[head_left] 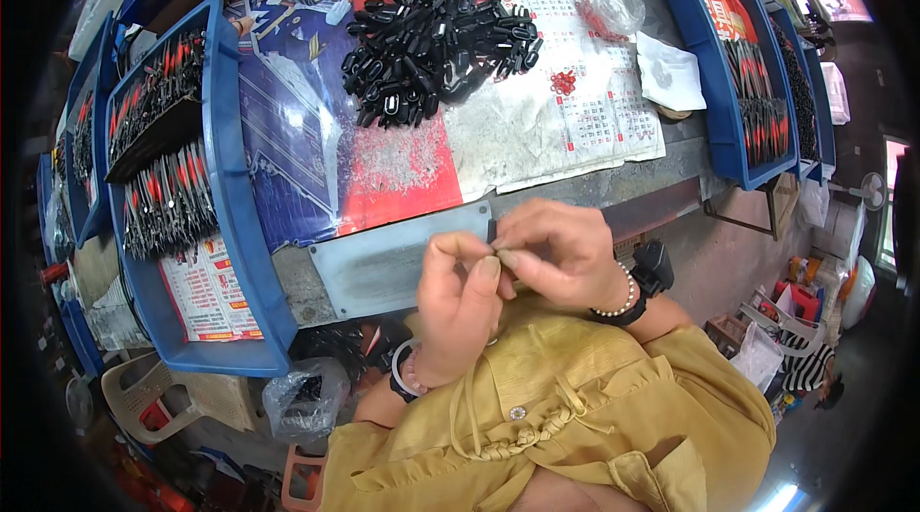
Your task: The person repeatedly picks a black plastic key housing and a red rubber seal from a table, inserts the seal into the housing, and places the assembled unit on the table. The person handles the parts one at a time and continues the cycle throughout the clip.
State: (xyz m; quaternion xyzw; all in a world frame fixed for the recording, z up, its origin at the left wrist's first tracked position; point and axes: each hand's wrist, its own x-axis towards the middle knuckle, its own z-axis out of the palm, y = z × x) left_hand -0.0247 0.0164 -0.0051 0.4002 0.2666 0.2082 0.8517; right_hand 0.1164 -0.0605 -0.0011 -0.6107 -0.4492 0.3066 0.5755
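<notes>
My left hand (454, 309) and my right hand (567, 255) meet in front of my chest at the table's near edge. Thumbs and fingertips of both are pinched together, touching one another. Something small and dark seems to show between the fingertips, too hidden to name. Just left of the hands, a pale grey plate (374, 268) lies along the table edge. Beyond them is a heap of small glossy black oblong parts (422, 57) on the printed sheets. Several tiny red pieces (563, 82) form a little cluster to the right of the heap.
On the left, a blue tray (251, 253) holds rows of black-and-red pieces; another blue tray (721, 119) on the right holds similar ones. A clear plastic bag (618, 9) and a white paper (671, 73) lie at the table's right. A beige chair (182, 407) stands lower left.
</notes>
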